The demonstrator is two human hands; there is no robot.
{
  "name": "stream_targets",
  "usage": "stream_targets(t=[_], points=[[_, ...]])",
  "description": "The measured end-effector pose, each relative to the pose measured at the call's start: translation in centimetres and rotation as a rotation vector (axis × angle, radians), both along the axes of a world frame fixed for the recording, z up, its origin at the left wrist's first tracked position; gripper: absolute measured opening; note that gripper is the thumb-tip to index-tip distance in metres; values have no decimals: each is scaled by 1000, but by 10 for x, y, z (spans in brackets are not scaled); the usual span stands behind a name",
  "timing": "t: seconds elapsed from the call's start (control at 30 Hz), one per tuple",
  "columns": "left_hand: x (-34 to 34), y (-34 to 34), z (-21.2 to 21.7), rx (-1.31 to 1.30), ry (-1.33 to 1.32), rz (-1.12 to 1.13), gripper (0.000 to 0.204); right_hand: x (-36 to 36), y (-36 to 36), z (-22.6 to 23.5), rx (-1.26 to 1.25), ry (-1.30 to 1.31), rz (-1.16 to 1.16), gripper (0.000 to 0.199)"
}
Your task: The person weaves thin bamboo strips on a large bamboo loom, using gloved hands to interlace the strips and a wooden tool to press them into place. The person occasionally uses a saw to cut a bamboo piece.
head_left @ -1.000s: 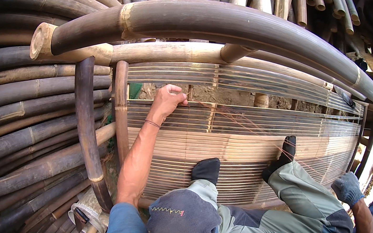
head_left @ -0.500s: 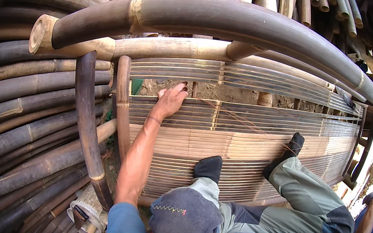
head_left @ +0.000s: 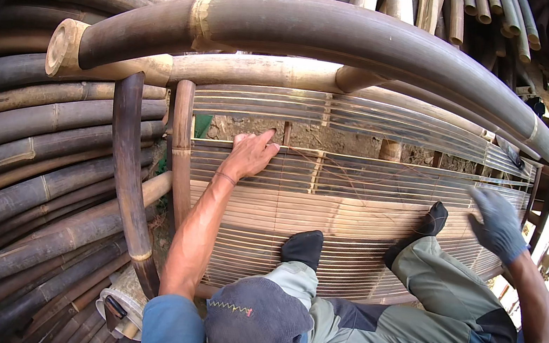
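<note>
A long bamboo bench frame lies across the view, its seat made of thin bamboo slats [head_left: 269, 210] in dark and light bands. My bare left hand [head_left: 250, 155] is at the left part of the seat, its bent fingers gripping the top edge of the upper dark slats [head_left: 359, 177]. Beyond those fingers runs a gap with soil below. Above the right part of the slats, my right hand [head_left: 497, 222] wears a grey glove, fingers spread, holding nothing visible. Thin reddish cords [head_left: 352, 177] trail over the slats between the hands.
A thick dark bamboo pole [head_left: 366, 32] arches along the far side. An upright bamboo leg [head_left: 131, 178] stands left of my arm. Stacked poles [head_left: 42, 158] fill the left. My feet in black socks [head_left: 302, 248] rest on the slats. A white bucket [head_left: 124, 302] is at lower left.
My gloved right hand has risen from the lower right edge to over the right end of the slats. The left hand stays at the slat edge. The cords have shifted slightly.
</note>
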State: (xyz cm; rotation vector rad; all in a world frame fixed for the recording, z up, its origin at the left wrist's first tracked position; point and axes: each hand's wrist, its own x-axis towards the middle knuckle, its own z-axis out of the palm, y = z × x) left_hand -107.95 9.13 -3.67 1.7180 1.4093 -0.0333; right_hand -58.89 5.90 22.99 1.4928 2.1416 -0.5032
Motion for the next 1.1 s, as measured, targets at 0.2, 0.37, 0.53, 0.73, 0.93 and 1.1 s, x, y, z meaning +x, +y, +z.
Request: stream_targets(t=[0.2, 0.37, 0.53, 0.73, 0.93, 1.1], points=[[-4, 6, 7, -116, -7, -13, 55, -236, 54, -184, -191, 435, 98, 95], [-5, -5, -7, 54, -97, 46, 55, -237, 50, -240, -274, 447, -138, 97], [-3, -9, 3, 108, -101, 83, 57, -187, 39, -192, 124, 331, 167, 20], [35, -20, 16, 620, -99, 195, 37, 48, -49, -61, -470, -405, -268, 30], [129, 12, 23, 121, -11, -197, 39, 204, -159, -11, -766, -706, -448, 41], [136, 62, -4, -367, -27, -255, 57, 56, -58, -55, -54, 258, -268, 37]])
